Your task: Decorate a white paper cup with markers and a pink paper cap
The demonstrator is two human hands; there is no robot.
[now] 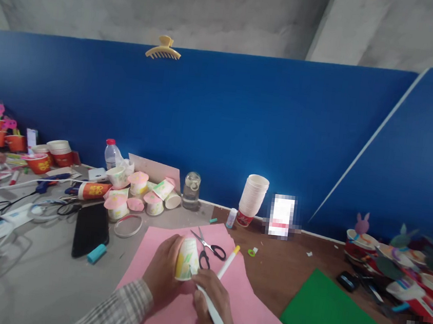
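Observation:
A paper cup (188, 258) with yellow and green patches is tilted in my left hand (165, 269), whose fingers wrap its left side. My right hand (214, 303) grips a white marker (210, 309) with a green end, its tip against the lower right of the cup. Both hands are over pink paper (169, 314). Scissors (209, 249) with black handles lie on the paper just behind my hands, blades apart. A second white marker (229, 262) with a yellow end lies to their right.
Decorated cups (155, 203), a glass jar (191, 190) and a stack of white cups (253, 199) stand behind. A black phone (92, 230) and teal cap (96, 253) lie left; green paper (335, 319) lies right, near cups with rabbit figures (361, 239).

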